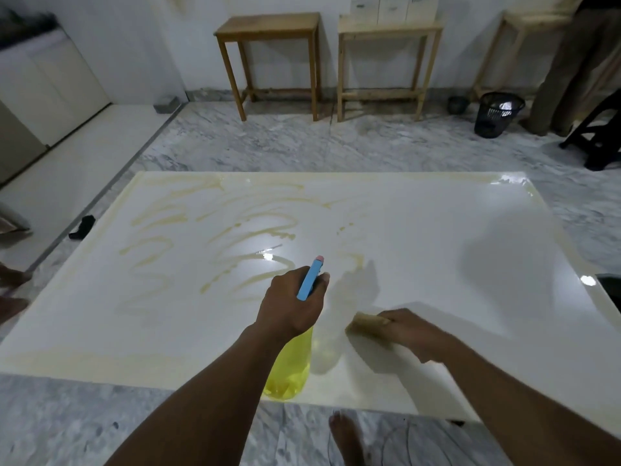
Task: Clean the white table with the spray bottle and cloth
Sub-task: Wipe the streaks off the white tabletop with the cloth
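Spray-and-wipe step, and we judge it roughly midway. The right part of the counter (pixel 437 230) looks clean and glossy, while the left and middle carry tan smear loops (pixel 255 230).

Our left hand (pixel 289 307) grips the spray bottle (pixel 289 375) round the neck with a finger by the trigger. The nozzle points forward at the smears, and the bottle is lifted and tilted over the counter's near edge. Our right hand (pixel 410 327) holds the cloth (pixel 364 322) down on the counter, just right of the bottle. It's blurred, so finger detail is unclear.

To do this well we'd mist the smeared zone evenly without pooling. Then we'd sweep the cloth in overlapping strokes from the clean side toward the left, turning to a fresh face when it loads up.

- Bottle: translucent yellow body, blue head, pink nozzle tip.
- Cloth: small tan folded pad, probably soiled.

Smears reach the far and left borders, so the edges need passes too.
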Demonstrator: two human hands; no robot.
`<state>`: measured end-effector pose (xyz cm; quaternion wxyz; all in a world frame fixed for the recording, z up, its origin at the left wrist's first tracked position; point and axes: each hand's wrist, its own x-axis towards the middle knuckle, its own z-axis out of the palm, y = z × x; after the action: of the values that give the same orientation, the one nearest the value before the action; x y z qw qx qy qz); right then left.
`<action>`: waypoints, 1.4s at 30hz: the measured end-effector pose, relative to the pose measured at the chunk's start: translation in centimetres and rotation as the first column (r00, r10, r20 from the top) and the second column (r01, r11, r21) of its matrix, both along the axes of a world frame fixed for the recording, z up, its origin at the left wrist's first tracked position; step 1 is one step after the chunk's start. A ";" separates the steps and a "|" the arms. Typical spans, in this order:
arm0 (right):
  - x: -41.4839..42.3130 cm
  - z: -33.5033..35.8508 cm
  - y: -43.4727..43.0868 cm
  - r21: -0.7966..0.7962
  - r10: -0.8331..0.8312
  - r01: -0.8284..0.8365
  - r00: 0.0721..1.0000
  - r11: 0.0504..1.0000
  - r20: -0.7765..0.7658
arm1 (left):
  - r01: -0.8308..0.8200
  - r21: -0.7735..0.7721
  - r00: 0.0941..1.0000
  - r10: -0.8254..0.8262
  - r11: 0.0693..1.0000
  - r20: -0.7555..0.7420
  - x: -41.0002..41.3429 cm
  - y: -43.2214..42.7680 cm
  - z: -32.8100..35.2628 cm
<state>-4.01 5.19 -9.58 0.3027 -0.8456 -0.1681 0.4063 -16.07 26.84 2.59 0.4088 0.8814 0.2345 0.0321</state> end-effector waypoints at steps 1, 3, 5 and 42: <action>2.5 1.2 0.3 -0.052 0.018 -0.023 0.995 0.998 -0.094 | 0.005 0.007 1.000 -0.005 1.000 0.002 1.1 0.5 0.1; 8.2 2.7 1.2 -0.103 -0.093 0.065 0.951 0.993 -0.295 | 0.012 0.005 1.000 -0.012 1.000 0.010 3.7 1.7 0.3; 14.0 3.5 3.1 -0.106 -0.212 0.186 0.907 0.977 -0.363 | 0.009 0.006 1.000 -0.009 1.000 0.004 6.9 3.1 0.2; 4.5 -9.2 10.0 -0.079 0.108 -0.074 0.772 0.994 0.627 | 0.028 -0.014 0.998 -0.028 0.999 0.059 4.3 6.9 -3.1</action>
<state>0.45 15.15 -18.75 0.1880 -0.9309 -0.2901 0.1183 -11.76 33.76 -0.47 0.4225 0.8802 0.2102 0.0507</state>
